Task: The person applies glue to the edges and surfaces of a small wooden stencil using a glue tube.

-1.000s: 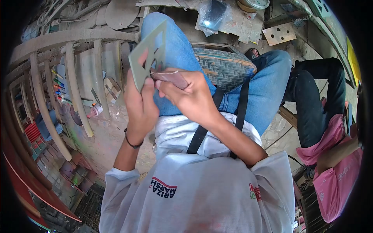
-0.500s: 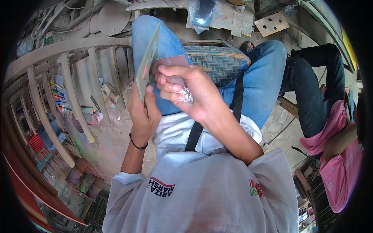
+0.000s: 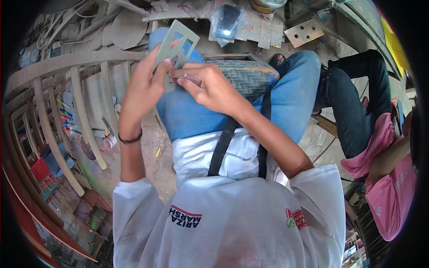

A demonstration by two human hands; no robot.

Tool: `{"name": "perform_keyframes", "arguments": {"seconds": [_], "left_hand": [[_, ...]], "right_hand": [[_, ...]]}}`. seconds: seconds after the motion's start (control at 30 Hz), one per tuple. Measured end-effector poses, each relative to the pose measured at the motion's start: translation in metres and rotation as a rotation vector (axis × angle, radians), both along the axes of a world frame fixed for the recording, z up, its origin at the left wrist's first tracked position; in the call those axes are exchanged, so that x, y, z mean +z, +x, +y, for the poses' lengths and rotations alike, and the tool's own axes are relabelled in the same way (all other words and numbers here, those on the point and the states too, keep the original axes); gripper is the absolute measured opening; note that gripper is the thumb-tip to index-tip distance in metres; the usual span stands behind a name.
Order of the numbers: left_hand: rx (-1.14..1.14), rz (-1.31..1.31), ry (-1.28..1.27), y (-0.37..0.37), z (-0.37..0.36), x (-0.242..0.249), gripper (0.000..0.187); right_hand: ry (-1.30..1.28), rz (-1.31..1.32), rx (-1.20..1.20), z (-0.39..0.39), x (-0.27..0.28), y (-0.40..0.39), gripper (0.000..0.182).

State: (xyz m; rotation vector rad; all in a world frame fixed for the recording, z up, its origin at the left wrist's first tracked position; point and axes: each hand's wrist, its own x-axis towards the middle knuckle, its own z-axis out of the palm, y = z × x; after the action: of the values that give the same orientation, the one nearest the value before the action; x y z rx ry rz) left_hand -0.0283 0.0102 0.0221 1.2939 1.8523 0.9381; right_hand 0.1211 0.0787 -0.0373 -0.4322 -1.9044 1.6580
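My left hand [image 3: 145, 87] is closed around the lower left side of a thin grey-green panel [image 3: 166, 46] with several cut-out openings, tilted above my left knee. Folded in the fingers of my right hand [image 3: 214, 87] is a brownish-pink piece of sandpaper [image 3: 191, 78]. Its curled end lies against the panel's lower part, close to my left thumb. Below both hands are my jeans [image 3: 187, 116], and a woven-pattern seat [image 3: 241, 78] shows between my legs.
A slatted wooden frame [image 3: 80, 114] stands at left. Ahead lie a plastic-wrapped phone [image 3: 228, 17] on boards, a round container [image 3: 268, 4] and a board with holes [image 3: 304, 32]. Another person in a pink shirt [image 3: 391, 196] sits close at right.
Both hands have moved forward and left with the panel, which now turns its face and openings towards me. My right hand has rotated palm-down, bringing the sandpaper's edge to the panel.
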Motion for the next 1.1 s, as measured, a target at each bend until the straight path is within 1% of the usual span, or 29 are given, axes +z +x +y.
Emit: {"name": "perform_keyframes", "arguments": {"seconds": [0.03, 0.07, 0.13, 0.17, 0.2, 0.27, 0.3, 0.33, 0.4, 0.43, 0.47, 0.5, 0.53, 0.6, 0.63, 0.67, 0.7, 0.73, 0.8, 0.83, 0.87, 0.93, 0.97, 1.0, 1.03, 1.07, 1.1], "left_hand": [[-0.029, -0.022, -0.080, -0.005, 0.009, 0.000, 0.034], [-0.033, -0.029, -0.068, -0.010, 0.019, 0.002, 0.034], [-0.079, -0.163, -0.349, -0.017, 0.042, 0.009, 0.032], [-0.117, -0.186, -0.390, -0.023, 0.051, 0.009, 0.032], [-0.113, -0.186, -0.379, -0.031, 0.058, 0.005, 0.032], [-0.223, -0.133, -0.467, -0.044, 0.068, -0.004, 0.033], [-0.238, -0.152, -0.482, -0.043, 0.070, -0.002, 0.034], [-0.234, -0.150, -0.473, -0.041, 0.071, -0.001, 0.034], [-0.256, -0.090, -0.450, -0.038, 0.071, 0.001, 0.033], [-0.244, -0.090, -0.448, -0.038, 0.074, -0.002, 0.033], [-0.291, -0.077, -0.507, -0.043, 0.077, -0.005, 0.037], [-0.338, -0.065, -0.566, -0.045, 0.079, -0.006, 0.041], [-0.327, -0.068, -0.563, -0.047, 0.080, -0.007, 0.041], [-0.361, -0.057, -0.569, -0.048, 0.079, -0.008, 0.043], [-0.354, -0.056, -0.563, -0.048, 0.076, -0.007, 0.043], [-0.334, -0.114, -0.522, -0.047, 0.072, -0.006, 0.042], [-0.312, -0.174, -0.483, -0.047, 0.067, -0.005, 0.041], [-0.300, -0.177, -0.477, -0.048, 0.061, -0.002, 0.041], [-0.362, -0.210, -0.318, -0.051, 0.048, 0.005, 0.037], [-0.432, -0.075, -0.256, -0.051, 0.046, 0.013, 0.029], [-0.431, -0.087, -0.261, -0.051, 0.045, 0.025, 0.029], [-0.646, 0.264, -0.153, -0.043, 0.038, 0.054, 0.019], [-0.643, 0.259, -0.161, -0.035, 0.032, 0.060, 0.019], [-0.614, 0.484, -0.157, -0.028, 0.026, 0.066, 0.017], [-0.582, 0.712, -0.148, -0.023, 0.022, 0.072, 0.016], [-0.582, 0.716, -0.151, -0.021, 0.015, 0.070, 0.016], [-0.528, 0.787, -0.031, -0.018, 0.006, 0.062, 0.019]], "right_hand": [[0.020, -0.056, 0.068, 0.010, 0.000, 0.003, 0.028], [0.032, -0.064, 0.065, 0.016, -0.005, 0.003, 0.028], [0.334, -0.058, 0.037, 0.026, -0.021, 0.001, 0.032], [0.467, -0.142, 0.086, 0.032, -0.027, 0.002, 0.037], [0.479, -0.141, 0.090, 0.041, -0.024, 0.002, 0.037], [0.780, -0.326, 0.136, 0.055, -0.016, 0.001, 0.038], [0.906, -0.317, 0.162, 0.061, -0.016, 0.000, 0.040], [0.916, -0.314, 0.164, 0.068, -0.017, -0.001, 0.040], [1.219, -0.200, 0.202, 0.085, -0.017, -0.005, 0.039], [1.288, -0.191, 0.258, 0.093, -0.012, -0.005, 0.037], [1.292, -0.182, 0.265, 0.102, -0.005, -0.008, 0.037], [1.342, -0.142, 0.343, 0.110, 0.001, -0.010, 0.037], [1.390, -0.103, 0.421, 0.116, 0.005, -0.012, 0.037], [1.380, -0.059, 0.435, 0.119, 0.010, -0.009, 0.037], [1.320, -0.071, 0.383, 0.116, 0.013, -0.004, 0.036], [1.263, -0.079, 0.333, 0.115, 0.015, 0.000, 0.036], [1.102, -0.078, 0.268, 0.109, 0.020, 0.008, 0.043], [1.107, -0.072, 0.280, 0.110, 0.023, 0.013, 0.043], [0.844, -0.094, -0.052, 0.112, 0.026, 0.024, 0.059], [0.730, -0.065, -0.148, 0.116, 0.030, 0.026, 0.055], [0.553, -0.001, -0.162, 0.122, 0.032, 0.027, 0.045], [-0.016, 0.104, -0.211, 0.111, 0.047, 0.027, 0.036], [-0.155, 0.076, -0.111, 0.101, 0.056, 0.028, 0.035], [-0.200, 0.107, 0.003, 0.092, 0.057, 0.026, 0.029], [-0.270, 0.074, 0.037, 0.078, 0.055, 0.024, 0.029], [-0.341, 0.039, 0.071, 0.062, 0.049, 0.021, 0.029], [-0.331, 0.052, 0.095, 0.049, 0.038, 0.017, 0.029]]}}
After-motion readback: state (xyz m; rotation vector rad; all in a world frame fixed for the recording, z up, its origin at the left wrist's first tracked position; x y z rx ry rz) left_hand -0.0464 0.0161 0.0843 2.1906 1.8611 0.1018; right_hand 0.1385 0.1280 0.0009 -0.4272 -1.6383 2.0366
